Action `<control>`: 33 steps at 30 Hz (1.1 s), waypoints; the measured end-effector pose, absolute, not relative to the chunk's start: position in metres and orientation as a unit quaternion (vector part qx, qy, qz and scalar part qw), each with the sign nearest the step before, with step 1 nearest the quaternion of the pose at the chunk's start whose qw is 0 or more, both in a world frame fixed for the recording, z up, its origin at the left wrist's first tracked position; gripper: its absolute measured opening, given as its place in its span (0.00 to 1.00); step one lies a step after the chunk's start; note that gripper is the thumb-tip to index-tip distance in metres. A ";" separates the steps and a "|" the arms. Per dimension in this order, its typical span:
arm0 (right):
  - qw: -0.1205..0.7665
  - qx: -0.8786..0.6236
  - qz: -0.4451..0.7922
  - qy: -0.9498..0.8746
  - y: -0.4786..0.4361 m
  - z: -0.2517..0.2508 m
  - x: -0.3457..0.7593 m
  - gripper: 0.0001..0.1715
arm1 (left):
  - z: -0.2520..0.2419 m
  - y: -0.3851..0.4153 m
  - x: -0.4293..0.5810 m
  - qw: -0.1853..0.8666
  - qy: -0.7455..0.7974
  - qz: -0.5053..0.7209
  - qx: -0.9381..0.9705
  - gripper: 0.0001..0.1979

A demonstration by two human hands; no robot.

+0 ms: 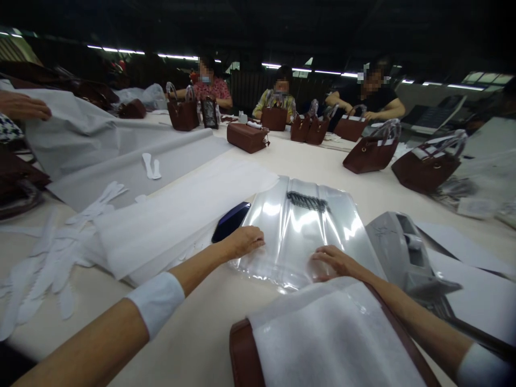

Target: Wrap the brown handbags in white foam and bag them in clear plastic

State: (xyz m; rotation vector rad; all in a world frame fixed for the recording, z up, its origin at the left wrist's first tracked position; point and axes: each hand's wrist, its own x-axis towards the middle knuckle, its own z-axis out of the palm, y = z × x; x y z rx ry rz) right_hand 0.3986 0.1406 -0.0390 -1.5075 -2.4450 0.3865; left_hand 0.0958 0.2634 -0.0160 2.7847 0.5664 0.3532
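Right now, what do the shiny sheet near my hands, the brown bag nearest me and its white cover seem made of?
Sheet: glossy plastic, likely, from its bright reflections. Bag: smooth leather or imitation, from its soft sheen; which, I cannot tell. Cover: matte, perhaps thin cloth or paper, with soft, shadowed folds.

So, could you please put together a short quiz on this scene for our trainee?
1. True or false: the grey device stands to the right of the clear plastic, as the wearer sees it.
2. What colour is the cover over the nearest bag? A) green B) white C) black
3. Fill in the gap: of the wearer's two hands, the ____ one is nearer to the dark blue object.

Key:
1. True.
2. B, white.
3. Left: the left hand is just beside it, while the right hand is on the far side of the plastic from it.
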 end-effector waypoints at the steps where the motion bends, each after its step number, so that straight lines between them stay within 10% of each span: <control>1: 0.121 -0.513 0.135 -0.839 0.141 -0.040 0.397 0.24 | -0.014 0.263 0.098 0.141 0.199 0.125 0.962 0.11; 7: 0.139 -0.532 0.144 -0.823 0.140 -0.041 0.388 0.21 | -0.017 0.245 0.129 0.156 0.160 0.113 0.968 0.27; 16: 0.128 -0.608 0.191 -0.760 0.154 0.005 0.390 0.15 | -0.018 0.249 0.139 0.155 0.193 0.095 0.964 0.10; 33: 0.033 -0.635 0.012 -0.772 0.124 0.022 0.420 0.15 | 0.039 0.284 0.098 0.008 0.214 0.108 0.971 0.14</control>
